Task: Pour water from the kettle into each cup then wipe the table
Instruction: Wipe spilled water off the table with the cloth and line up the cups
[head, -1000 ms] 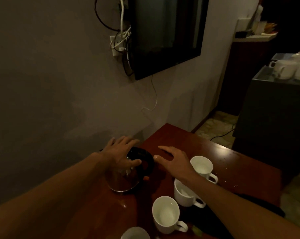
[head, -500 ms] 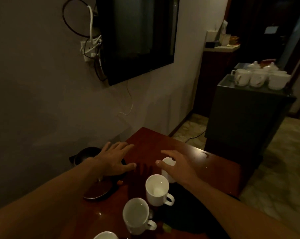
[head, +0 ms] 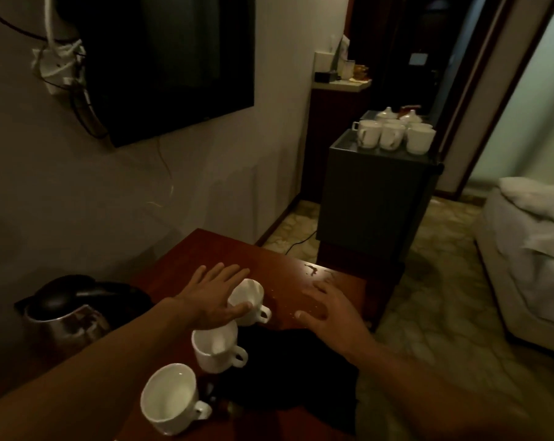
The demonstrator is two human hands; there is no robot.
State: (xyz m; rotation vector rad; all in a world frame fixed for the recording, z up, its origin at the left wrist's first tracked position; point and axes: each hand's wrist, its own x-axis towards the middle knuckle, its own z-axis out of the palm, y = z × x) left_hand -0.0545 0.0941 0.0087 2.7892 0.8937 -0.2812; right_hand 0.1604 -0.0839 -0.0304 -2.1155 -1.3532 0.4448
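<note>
Both empty: left hand (head: 212, 297) and right hand (head: 330, 310) flat, fingers spread. Black-lidded steel kettle (head: 62, 316) sits left of 3 white ceramic cups (head: 170, 399) on red-brown wooden worktop (head: 237, 253). Take its handle, pour slow; cups are crowded.

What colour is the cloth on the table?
The cloth is black; the head view shows it.
</note>
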